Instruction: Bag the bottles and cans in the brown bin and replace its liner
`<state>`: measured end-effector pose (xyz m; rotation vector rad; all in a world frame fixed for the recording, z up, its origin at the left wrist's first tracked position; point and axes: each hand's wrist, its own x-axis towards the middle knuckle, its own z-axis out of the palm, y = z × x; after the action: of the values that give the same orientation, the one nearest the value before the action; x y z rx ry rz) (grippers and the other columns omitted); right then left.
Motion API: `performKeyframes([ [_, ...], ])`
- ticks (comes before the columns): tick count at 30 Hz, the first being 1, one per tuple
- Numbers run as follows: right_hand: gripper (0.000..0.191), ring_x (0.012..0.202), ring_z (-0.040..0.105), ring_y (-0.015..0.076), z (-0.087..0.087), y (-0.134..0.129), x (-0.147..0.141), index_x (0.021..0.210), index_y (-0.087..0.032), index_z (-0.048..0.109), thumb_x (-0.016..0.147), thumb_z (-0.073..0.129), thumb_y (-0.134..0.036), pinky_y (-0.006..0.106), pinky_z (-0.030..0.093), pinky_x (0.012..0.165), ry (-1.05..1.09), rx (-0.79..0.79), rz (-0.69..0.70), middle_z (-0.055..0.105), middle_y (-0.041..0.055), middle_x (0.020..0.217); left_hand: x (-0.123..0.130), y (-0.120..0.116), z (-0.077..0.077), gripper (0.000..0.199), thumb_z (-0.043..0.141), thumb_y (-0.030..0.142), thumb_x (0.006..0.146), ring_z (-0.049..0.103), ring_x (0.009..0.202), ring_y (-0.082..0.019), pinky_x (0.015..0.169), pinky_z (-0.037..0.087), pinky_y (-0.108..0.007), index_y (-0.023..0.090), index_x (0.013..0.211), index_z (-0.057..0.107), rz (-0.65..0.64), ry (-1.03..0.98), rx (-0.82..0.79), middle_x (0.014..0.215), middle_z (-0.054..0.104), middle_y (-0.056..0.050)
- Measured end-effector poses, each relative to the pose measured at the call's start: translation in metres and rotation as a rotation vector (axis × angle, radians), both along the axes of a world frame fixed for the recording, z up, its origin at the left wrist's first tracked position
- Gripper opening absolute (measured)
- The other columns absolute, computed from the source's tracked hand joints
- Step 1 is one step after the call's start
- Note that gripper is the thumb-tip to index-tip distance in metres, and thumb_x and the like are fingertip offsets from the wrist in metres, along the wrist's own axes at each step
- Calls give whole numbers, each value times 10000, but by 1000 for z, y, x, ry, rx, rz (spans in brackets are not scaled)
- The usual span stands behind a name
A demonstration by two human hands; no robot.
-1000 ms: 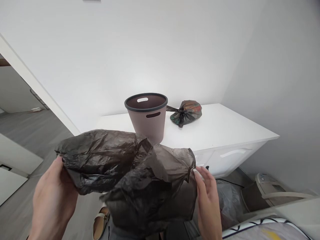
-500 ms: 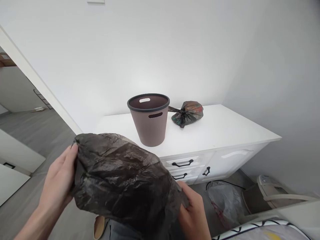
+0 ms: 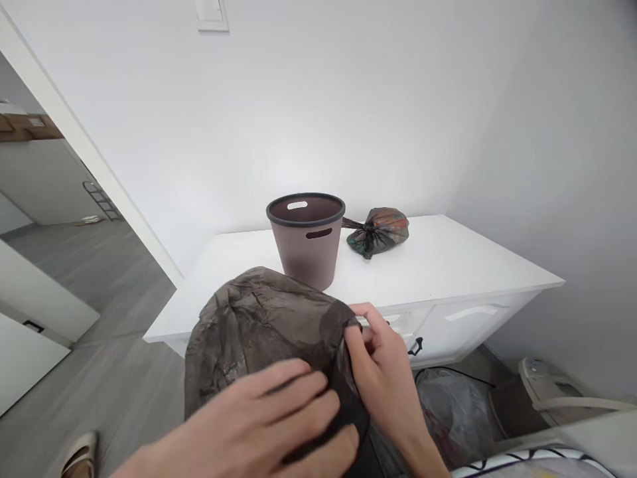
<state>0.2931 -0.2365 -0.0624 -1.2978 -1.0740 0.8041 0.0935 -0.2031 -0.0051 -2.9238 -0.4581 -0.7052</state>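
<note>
My right hand (image 3: 385, 365) is closed on the edge of the dark bag (image 3: 269, 309), pinching the thin, crumpled plastic between the thumb and the curled fingers. My left hand (image 3: 263, 421) is partly open, back up, its fingers a little apart and gently bent, lying across the front of the bag and pointing to about 3 o'clock. It's somewhat blurred, and I can't tell whether its fingertips press on the plastic. The bag is bunched up in front of me, just off the near side of the white counter (image 3: 448, 265), and hides part of its edge.

At 1 o'clock from the bag, the mauve bin (image 3: 307, 259) stands upright on the counter, its dark rim bare and a slot cut in each side I can see. At 3 o'clock from the bin, near it, a knotted bag (image 3: 383, 232) lies with colored stuff showing through. Down at 4 o'clock from my right hand sits a clear bag (image 3: 460, 405), and a sandal (image 3: 82, 458) is on the floor (image 3: 144, 385) at 8 o'clock from the dark bag.
</note>
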Motion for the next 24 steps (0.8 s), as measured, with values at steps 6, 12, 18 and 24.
performKeyframes([
  [6, 166, 441, 278, 94, 44, 11, 23, 902, -219, 645, 928, 536, -342, 199, 230, 439, -219, 111, -46, 365, -114, 464, -19, 13, -29, 323, 576, 427, 1030, 718, 810, -220, 969, 526, -381, 275, 1291, 690, 108, 222, 98, 850, 749, -41],
  [12, 238, 448, 241, 95, 58, 6, 42, 871, -219, 657, 953, 558, -419, 207, 210, 432, -330, 133, -94, 337, -106, 464, -73, 54, -24, 374, 423, 409, 1066, 675, 710, -267, 890, 468, -421, 230, 1045, 751, 527, 287, 176, 714, 669, -72],
  [18, 311, 430, 216, 93, 67, -2, 52, 873, -223, 663, 958, 582, -510, 222, 174, 420, -403, 164, -143, 332, -103, 462, -90, 56, -1, 420, 501, 442, 1020, 611, 1115, -458, 1045, 381, -653, 113, 1207, 683, 896, 208, 332, 1019, 675, -214],
  [24, 276, 403, 232, 103, 78, -8, 63, 888, -242, 670, 966, 598, -497, 239, 215, 425, -570, 231, -299, 353, -109, 447, -84, 40, 34, 671, 619, 453, 973, 206, 1533, -578, 1216, 135, -761, 60, 1499, 478, 916, 50, 459, 1607, 311, -335],
])
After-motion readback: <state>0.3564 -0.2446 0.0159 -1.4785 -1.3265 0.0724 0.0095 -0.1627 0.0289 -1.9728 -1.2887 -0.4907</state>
